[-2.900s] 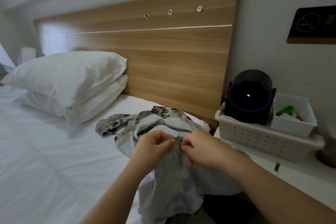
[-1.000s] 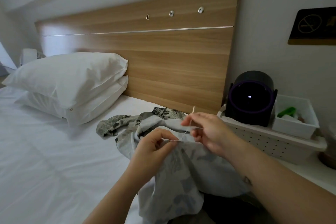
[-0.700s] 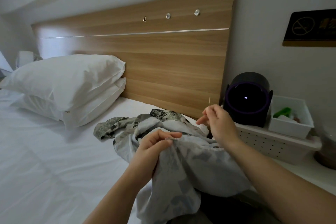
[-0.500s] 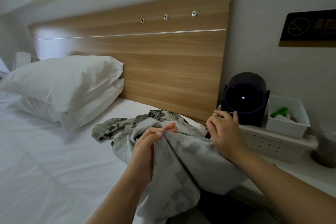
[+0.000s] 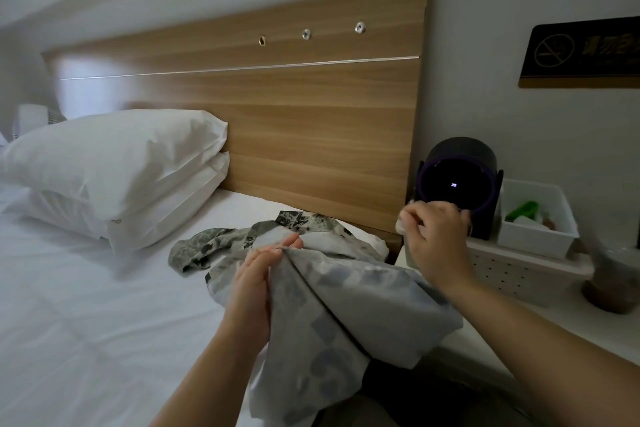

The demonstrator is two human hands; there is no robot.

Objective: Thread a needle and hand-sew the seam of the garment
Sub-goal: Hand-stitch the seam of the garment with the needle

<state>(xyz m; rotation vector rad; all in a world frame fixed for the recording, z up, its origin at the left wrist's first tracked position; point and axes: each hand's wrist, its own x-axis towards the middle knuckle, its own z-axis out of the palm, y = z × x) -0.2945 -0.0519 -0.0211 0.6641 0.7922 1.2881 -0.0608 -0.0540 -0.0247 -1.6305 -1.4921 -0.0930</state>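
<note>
Grey camouflage-print garment [image 5: 332, 302]; white pillows [image 5: 114, 166], white basket [image 5: 519, 274], something green, perhaps plastic [image 5: 523, 210].

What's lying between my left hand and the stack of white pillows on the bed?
In the head view, a crumpled camouflage-patterned part of the garment lies beside the left hand; beyond it only bare white bedsheet reaches the pillows.

Two white pillows [image 5: 114, 170] lie stacked at the far left of the white bed [image 5: 69, 305], against a wooden headboard [image 5: 294, 121]. To the right, a perforated white basket [image 5: 519, 270] holds a black round device [image 5: 457, 184] and a small white bin [image 5: 540, 229]. A dark no-smoking sign [image 5: 585, 52] hangs on the wall.
</note>
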